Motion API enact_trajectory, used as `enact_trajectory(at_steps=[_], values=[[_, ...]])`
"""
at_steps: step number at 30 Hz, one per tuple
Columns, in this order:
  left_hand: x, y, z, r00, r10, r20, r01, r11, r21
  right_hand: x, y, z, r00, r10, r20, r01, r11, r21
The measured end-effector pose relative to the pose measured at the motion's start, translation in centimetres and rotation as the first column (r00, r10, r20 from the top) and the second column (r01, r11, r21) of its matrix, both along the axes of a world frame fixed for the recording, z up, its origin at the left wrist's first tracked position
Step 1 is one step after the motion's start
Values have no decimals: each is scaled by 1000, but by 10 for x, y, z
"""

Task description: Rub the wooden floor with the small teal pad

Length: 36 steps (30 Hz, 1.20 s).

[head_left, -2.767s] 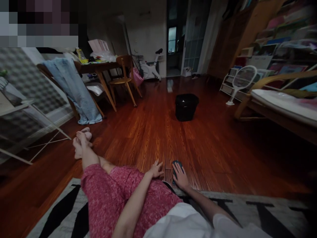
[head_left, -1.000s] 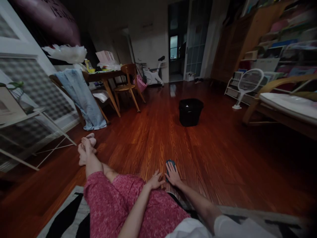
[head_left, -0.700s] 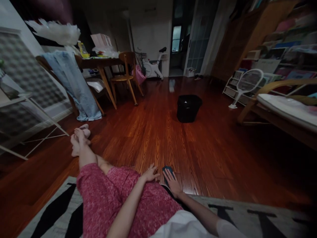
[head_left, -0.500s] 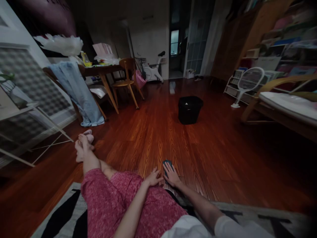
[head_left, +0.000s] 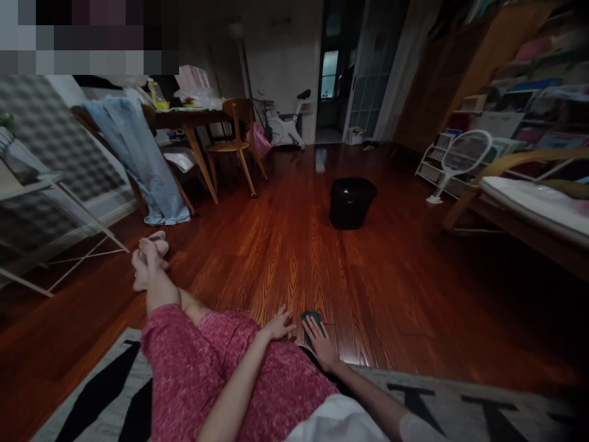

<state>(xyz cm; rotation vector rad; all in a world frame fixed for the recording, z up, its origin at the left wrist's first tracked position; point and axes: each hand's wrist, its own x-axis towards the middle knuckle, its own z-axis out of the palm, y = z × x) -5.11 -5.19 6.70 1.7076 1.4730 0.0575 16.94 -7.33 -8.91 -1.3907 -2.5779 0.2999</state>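
Note:
My right hand lies over a small dark teal object with a rounded front edge, low at the floor beside my leg. Its fingers are stretched along the top of the object, and the palm hides the rest, so I cannot tell its exact kind. My left hand holds nothing; its fingers are spread, and the forearm rests across my red patterned shorts. A small gap separates it from the teal object.
A black bin stands on the reddish wooden floor ahead. At the left are a dining table, a wooden chair and jeans. A bed-like seat and white racket are at right. A grey-black rug lies under me.
My right hand and the teal object have slid a little nearer to my body. My left hand has shifted slightly left and up, away from the right hand. The view has turned slightly.

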Motion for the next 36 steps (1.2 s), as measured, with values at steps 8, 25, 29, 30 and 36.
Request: enact_trajectory(at_steps=[8, 25, 29, 30, 36], values=[[-1, -1, 2, 1000, -24, -13, 24, 1000, -5, -22, 50, 29, 996, -92, 0, 92, 995, -45], [0, -1, 0, 1000, -7, -16, 7, 1000, -3, 6, -2, 6, 999, -33, -10, 32, 998, -50], [0, -1, -1, 1000, -22, -11, 22, 1000, -4, -1, 18, 11, 998, -68, 8, 68, 997, -35], [0, -1, -1, 1000, -22, -12, 22, 1000, -6, -6, 32, 15, 996, -90, 13, 90, 995, -35], [-3, 2, -6, 999, -22, -30, 22, 1000, 6, -45, 111, 41, 972, -233, 28, 235, 969, -75]])
